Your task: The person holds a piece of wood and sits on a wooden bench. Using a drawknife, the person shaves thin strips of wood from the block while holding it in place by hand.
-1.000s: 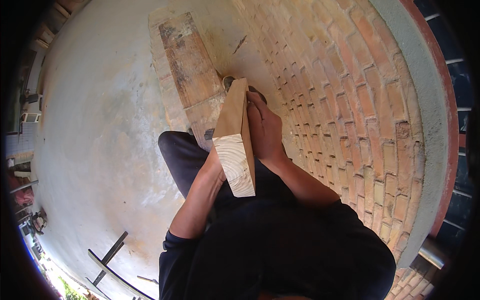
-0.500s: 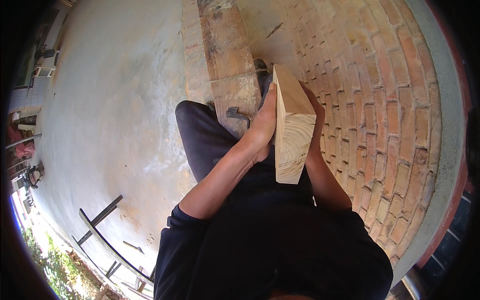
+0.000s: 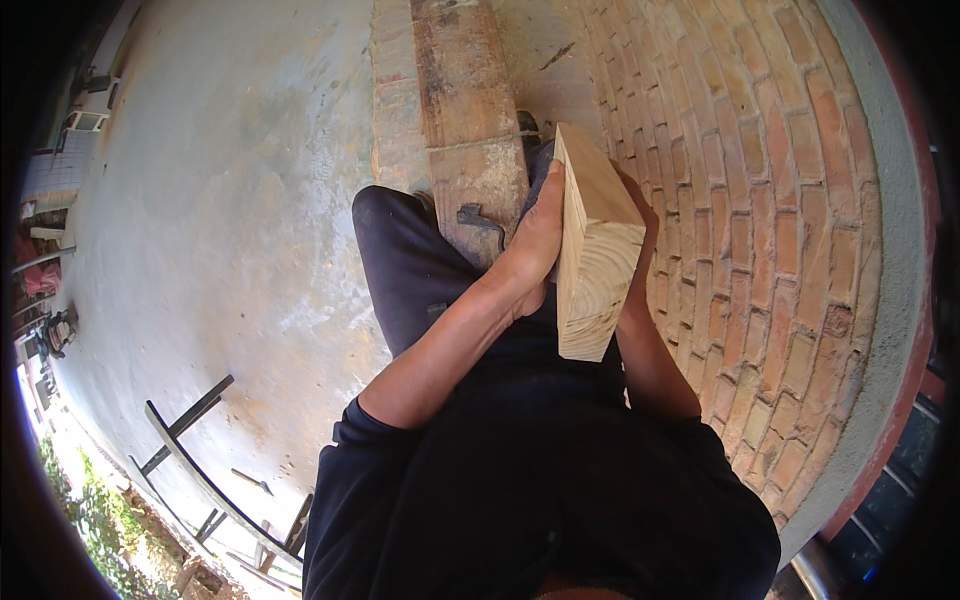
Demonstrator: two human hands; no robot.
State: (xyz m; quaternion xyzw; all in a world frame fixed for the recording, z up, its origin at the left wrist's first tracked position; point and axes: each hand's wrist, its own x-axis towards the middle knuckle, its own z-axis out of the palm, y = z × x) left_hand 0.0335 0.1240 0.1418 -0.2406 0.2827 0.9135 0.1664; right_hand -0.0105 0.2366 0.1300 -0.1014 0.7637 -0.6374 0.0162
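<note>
I can see a long, pale block of wood (image 3: 600, 250) just right of the middle of the frame, with its cut end, full of curved rings, turned toward my head camera. Its far end leans up toward the top of the frame. My left hand (image 3: 535, 240) has hold of the block's left side, laid long and nearly flat on it, not curled into a fist. My right hand (image 3: 648, 235) is on the other side, and the wood hides most of it, so I cannot tell how far its fingers are bent. Just left of the block, a dark bent metal hook (image 3: 483, 217) sits on a worn, stained bench (image 3: 470, 110) that runs up to the top edge. A dark trouser knee (image 3: 395, 245) sticks out to the left of the bench. The whole right side of the frame is filled with tan and orange bricks (image 3: 745, 230), with a gray strip (image 3: 890, 330) curving past them. A pale, blotchy floor (image 3: 230, 220) fills the left. In the lower left I see a dark frame (image 3: 200, 475) made of bars, a small thin tool (image 3: 252, 481) close to it on the floor, and green leaves (image 3: 90, 510) near the rim.
</note>
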